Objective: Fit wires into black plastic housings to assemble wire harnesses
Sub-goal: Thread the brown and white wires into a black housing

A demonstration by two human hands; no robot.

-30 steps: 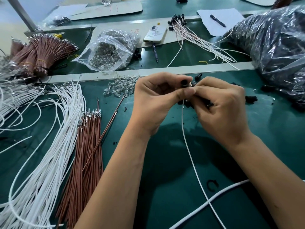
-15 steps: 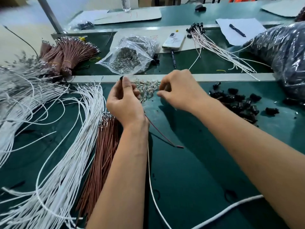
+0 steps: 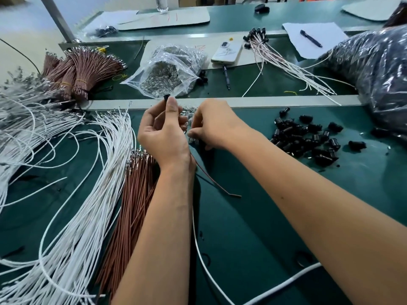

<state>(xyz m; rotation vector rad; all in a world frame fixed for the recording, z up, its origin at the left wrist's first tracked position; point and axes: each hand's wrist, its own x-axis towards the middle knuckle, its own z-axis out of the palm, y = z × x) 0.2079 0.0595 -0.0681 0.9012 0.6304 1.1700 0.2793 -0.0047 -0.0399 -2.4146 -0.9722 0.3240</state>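
Pinching a small black housing (image 3: 166,98) at thumb tip, the left hand (image 3: 163,133) lifts it above the green table (image 3: 253,216). The right hand (image 3: 212,126) curls over clear parts (image 3: 190,112), fingertips hidden; its grasp is unclear.

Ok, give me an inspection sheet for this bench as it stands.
Surface: green mat, bare in front.
Job's things: black housings heaped right; white wires and brown wires left; finished harnesses behind.
Clutter: phone, pen on paper, clear bag.
Hands: left hand pinches a housing; right hand picks at small clear parts.
Cables: thick white cable front right.
Surroundings: nothing seen.
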